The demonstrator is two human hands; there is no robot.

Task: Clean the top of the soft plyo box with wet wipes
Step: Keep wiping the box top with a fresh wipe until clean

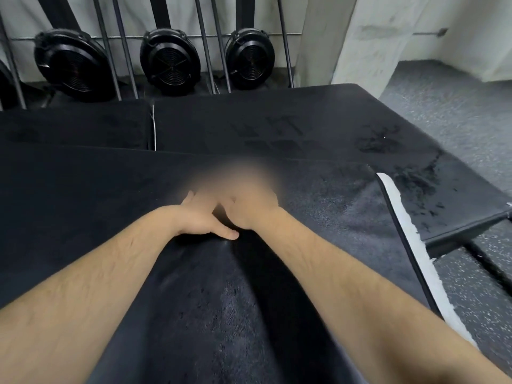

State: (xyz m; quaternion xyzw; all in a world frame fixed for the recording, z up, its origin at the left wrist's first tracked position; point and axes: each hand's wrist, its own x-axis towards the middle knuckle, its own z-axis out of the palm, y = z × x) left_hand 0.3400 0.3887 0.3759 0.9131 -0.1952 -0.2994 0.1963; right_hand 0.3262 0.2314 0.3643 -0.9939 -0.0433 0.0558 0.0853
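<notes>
Wiping seems the step in hand in the head view: your left hand (199,220) and right hand (253,214) sit together mid-top on the box (207,300). Blur hides the fingers and any wipe, so I cannot tell the grip. Next, sweep outward with even pressure.

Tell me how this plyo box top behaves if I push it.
Probably yields slightly: the box top seems to dimple under the left hand and right hand. Its patchy sheen suggests damp, maybe slick. Broad and flat, so tipping seems unlikely.
</notes>
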